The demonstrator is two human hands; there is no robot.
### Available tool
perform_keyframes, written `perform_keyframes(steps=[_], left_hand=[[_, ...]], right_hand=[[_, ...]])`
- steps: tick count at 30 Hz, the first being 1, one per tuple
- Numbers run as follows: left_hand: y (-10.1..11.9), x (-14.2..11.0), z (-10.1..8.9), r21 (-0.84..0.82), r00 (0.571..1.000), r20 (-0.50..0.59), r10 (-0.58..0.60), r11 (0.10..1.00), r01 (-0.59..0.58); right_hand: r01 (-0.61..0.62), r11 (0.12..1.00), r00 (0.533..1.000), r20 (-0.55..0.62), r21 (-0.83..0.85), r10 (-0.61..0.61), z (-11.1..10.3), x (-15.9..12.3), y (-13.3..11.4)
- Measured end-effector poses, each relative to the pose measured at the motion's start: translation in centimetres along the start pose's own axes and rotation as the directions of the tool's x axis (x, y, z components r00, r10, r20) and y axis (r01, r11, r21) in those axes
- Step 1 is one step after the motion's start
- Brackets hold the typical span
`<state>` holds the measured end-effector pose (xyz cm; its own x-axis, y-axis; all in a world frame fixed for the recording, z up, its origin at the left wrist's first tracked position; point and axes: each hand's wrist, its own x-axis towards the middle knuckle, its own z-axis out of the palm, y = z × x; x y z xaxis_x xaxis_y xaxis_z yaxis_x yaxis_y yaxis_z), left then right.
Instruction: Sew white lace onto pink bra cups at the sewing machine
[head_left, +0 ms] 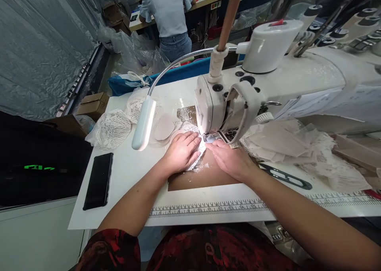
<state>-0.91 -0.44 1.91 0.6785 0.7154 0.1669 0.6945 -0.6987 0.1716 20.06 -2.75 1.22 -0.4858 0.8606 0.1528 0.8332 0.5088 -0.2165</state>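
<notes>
My left hand lies flat, fingers together, pressing a white lace piece onto the table just left of the needle of the white sewing machine. My right hand rests palm down on the right of the same lace, fingertips at the presser foot. Both hands hold the fabric down under the bright lamp light. The part of the lace beneath my hands is hidden.
A gooseneck lamp hangs over the left of the table. A pile of lace pieces and a black phone lie left. Pale fabric scraps and black scissors lie right. A ruler strip runs along the table front. A person stands behind.
</notes>
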Motion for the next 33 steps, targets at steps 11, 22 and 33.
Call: perform_keyframes(steps=[11, 22, 33], left_hand=[[0.0, -1.0, -0.5, -0.095, 0.989, -0.034, 0.146, 0.984, -0.148], [0.3, -1.0, 0.1, 0.003, 0.998, -0.047, 0.04, 0.999, -0.04], [0.2, -0.9, -0.7, -0.053, 0.999, 0.014, 0.038, 0.998, -0.037]], right_hand=[[0.015, 0.996, 0.997, -0.077, 0.086, -0.008, -0.2, -0.1, 0.5], [0.025, 0.997, 0.992, -0.127, 0.075, -0.015, -0.4, -0.2, 0.1], [0.08, 0.993, 0.995, -0.06, 0.091, -0.075, -0.4, -0.2, 0.2]])
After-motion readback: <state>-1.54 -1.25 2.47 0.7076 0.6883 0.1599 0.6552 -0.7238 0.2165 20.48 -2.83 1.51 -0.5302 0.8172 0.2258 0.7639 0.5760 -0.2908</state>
